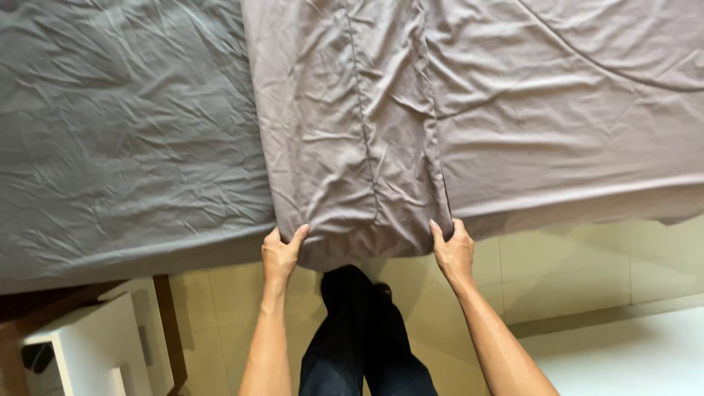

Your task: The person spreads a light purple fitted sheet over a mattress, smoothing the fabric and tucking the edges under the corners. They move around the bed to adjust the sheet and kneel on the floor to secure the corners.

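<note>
Wrinkled taupe pillowcase [352, 147], both corners pinched by left hand [280, 253] and right hand [453, 249].

Two hands, left [280, 253] and right [453, 249]; one taupe folded sheet [352, 147]; one grey bed [125, 147]; one white side table [95, 345].

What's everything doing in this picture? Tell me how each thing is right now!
Left hand: gripping the folded piece's left corner.
Right hand: gripping its right corner.
Taupe pillowcase: flat, wrinkled, hanging over the bed edge.
Grey fitted sheet: spread out, creased.
Taupe sheet: spread, overhanging the edge.
White cabinet: standing beside the bed.
</note>
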